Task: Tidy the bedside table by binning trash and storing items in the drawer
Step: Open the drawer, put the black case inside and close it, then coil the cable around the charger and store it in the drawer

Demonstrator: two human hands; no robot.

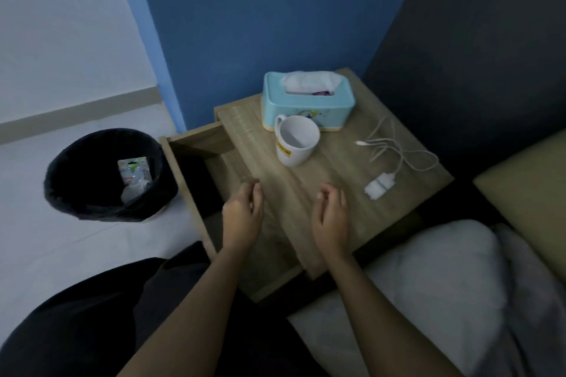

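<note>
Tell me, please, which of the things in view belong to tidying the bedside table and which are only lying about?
Part of the job:
bin with trash in it
open drawer
charger and cable
mug
tissue box
bedside table
left hand and right hand, both empty

Just lying about:
pillow
cushion

Both my arms reach fwd, bare forearms, roughly parallel. My left hand is palm-in, fingers loosely curled, thumb near index tip, nothing held. My right hand is the same: relaxed, fingers half-bent, w/ nothing in it. Hands are apart, side by side.
</note>
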